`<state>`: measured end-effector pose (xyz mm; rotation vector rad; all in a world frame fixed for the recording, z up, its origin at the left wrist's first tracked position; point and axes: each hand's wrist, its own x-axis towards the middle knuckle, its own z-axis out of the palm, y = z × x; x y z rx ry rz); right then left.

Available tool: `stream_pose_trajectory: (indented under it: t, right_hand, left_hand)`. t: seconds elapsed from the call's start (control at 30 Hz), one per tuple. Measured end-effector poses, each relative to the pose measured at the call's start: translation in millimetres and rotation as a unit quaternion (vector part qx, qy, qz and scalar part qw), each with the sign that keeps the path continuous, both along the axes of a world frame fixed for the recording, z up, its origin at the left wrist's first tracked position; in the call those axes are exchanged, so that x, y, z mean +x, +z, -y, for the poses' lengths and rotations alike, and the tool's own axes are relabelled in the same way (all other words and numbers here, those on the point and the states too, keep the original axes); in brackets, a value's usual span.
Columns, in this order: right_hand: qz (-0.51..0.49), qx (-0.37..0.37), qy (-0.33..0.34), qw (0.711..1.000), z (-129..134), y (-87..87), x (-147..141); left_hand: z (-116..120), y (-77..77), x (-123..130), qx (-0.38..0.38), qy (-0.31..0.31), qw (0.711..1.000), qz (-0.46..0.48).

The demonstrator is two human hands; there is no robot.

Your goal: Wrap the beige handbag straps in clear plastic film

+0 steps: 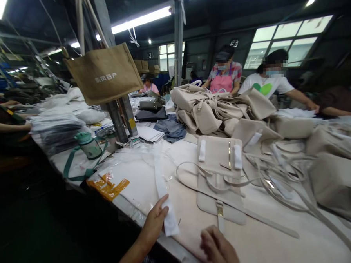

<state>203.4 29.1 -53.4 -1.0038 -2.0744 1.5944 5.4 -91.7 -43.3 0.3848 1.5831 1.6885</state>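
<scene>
My left hand (156,219) pinches a long white strip (160,179) near its lower end, thumb on top. The strip looks thin and soft, like foam or paper, and lies along the table away from me. Over the table's front edge is my right hand (218,249), its fingers curled and smeared by motion; whether it holds anything does not show. Ahead of it lies a flat beige backpack (211,208) with a gold zip, a buckle and loose straps. Two white wraps (202,150) sit on its upper part.
Beige bags (204,114) are heaped at the back and right. A green bottle (89,146) with a strap and orange tape (109,186) lie left. A tan tote (104,74) hangs from a metal post (117,119). Several co-workers (224,74) are around the table.
</scene>
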Motion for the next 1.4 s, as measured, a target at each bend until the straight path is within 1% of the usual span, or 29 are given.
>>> stream_pose_trajectory:
  t: [0.07, 0.13, 0.2, 0.27, 0.33, 0.4, 0.47, 0.5, 0.53, 0.6, 0.67, 0.7, 0.73, 0.77, 0.83, 0.87, 0.9, 0.93, 1.0, 1.07, 1.1, 1.17, 1.23, 1.33, 1.4]
  right_hand:
    - [-0.046, -0.104, 0.031, 0.993, 23.3, 2.0, -42.6]
    - [-0.048, -0.165, 0.036, 0.984, 39.5, -1.2, -74.5]
    - [-0.034, -0.201, 0.038, 0.978, 45.8, -6.4, -90.4]
    - [-0.021, -0.201, 0.026, 0.979, 43.4, -10.2, -92.5]
    - [-0.003, -0.152, 0.028, 0.988, 35.9, -11.3, -87.1]
    - [0.021, -0.083, 0.050, 0.995, 27.3, -10.2, -80.6]
    - [0.052, -0.034, 0.087, 0.994, 19.9, -8.1, -76.4]
    - [0.068, -0.011, 0.106, 0.992, 17.0, -6.9, -75.3]
    - [0.086, 0.023, 0.121, 0.989, 14.7, -5.4, -74.7]
    - [0.135, 0.131, 0.134, 0.973, 11.4, -0.8, -74.2]
    - [0.187, 0.247, 0.133, 0.941, 9.3, 7.2, -73.5]
    - [0.206, 0.287, 0.134, 0.926, 8.5, 12.6, -72.9]
    - [0.215, 0.311, 0.138, 0.915, 7.5, 18.7, -72.2]
    - [0.210, 0.324, 0.143, 0.911, 6.5, 25.3, -71.5]
    - [0.173, 0.328, 0.140, 0.918, 4.1, 38.1, -70.4]
    - [0.148, 0.315, 0.129, 0.929, 2.8, 43.7, -70.4]
    - [0.121, 0.286, 0.115, 0.943, 1.7, 48.2, -70.9]
    - [0.093, 0.243, 0.101, 0.960, 1.0, 51.7, -71.9]
    - [0.037, 0.130, 0.082, 0.987, 1.2, 55.5, -75.3]
    - [-0.009, 0.039, 0.066, 0.997, 4.8, 56.4, -79.9]
    - [-0.023, 0.014, 0.058, 0.998, 8.2, 56.2, -82.2]
    - [-0.032, -0.007, 0.051, 0.998, 18.5, 55.0, -86.1]
    - [-0.030, -0.001, 0.060, 0.998, 32.8, 52.4, -88.5]
    - [-0.030, 0.029, 0.084, 0.996, 55.3, 44.1, -89.4]
    - [-0.024, 0.024, 0.106, 0.994, 64.4, 35.6, -88.2]
  left_hand:
    - [0.5, -1.4, -0.3, -0.008, -0.003, 1.000, -0.023]
    - [1.5, -3.5, -1.0, -0.023, -0.005, 0.998, -0.061]
    - [4.1, -6.4, -2.7, -0.039, -0.010, 0.994, -0.097]
    - [9.6, -9.0, -6.5, -0.055, -0.026, 0.991, -0.121]
    - [17.6, -8.8, -13.1, -0.090, -0.049, 0.983, -0.151]
    - [25.5, -3.5, -22.1, -0.146, -0.066, 0.961, -0.223]
    - [29.3, 7.5, -32.1, -0.184, -0.070, 0.921, -0.337]
    - [28.6, 14.5, -36.8, -0.185, -0.075, 0.896, -0.398]
    - [25.9, 22.0, -40.8, -0.173, -0.086, 0.870, -0.453]
    - [15.1, 36.8, -46.5, -0.132, -0.134, 0.823, -0.535]
    - [-0.3, 49.6, -48.9, -0.095, -0.204, 0.779, -0.584]
    - [-8.5, 55.1, -49.3, -0.078, -0.239, 0.760, -0.599]
    - [-16.4, 59.9, -49.4, -0.061, -0.277, 0.744, -0.605]
    - [-23.6, 64.0, -49.6, -0.045, -0.315, 0.732, -0.603]
    - [-35.0, 70.3, -50.4, -0.021, -0.379, 0.719, -0.583]
    - [-38.7, 72.5, -51.3, -0.019, -0.399, 0.719, -0.569]
    - [-40.9, 74.1, -52.5, -0.024, -0.409, 0.723, -0.556]
    - [-41.6, 75.2, -53.9, -0.033, -0.409, 0.730, -0.547]
    - [-38.2, 76.5, -57.1, -0.056, -0.394, 0.747, -0.533]
    - [-29.7, 77.9, -59.7, -0.076, -0.379, 0.763, -0.518]
    - [-24.2, 79.0, -60.5, -0.084, -0.373, 0.770, -0.511]
    - [-11.4, 82.4, -60.6, -0.095, -0.364, 0.783, -0.496]
    - [2.2, 86.6, -58.8, -0.101, -0.359, 0.805, -0.461]
    - [22.6, 90.7, -53.4, -0.114, -0.359, 0.848, -0.373]
    - [35.5, 88.5, -49.6, -0.127, -0.364, 0.865, -0.321]
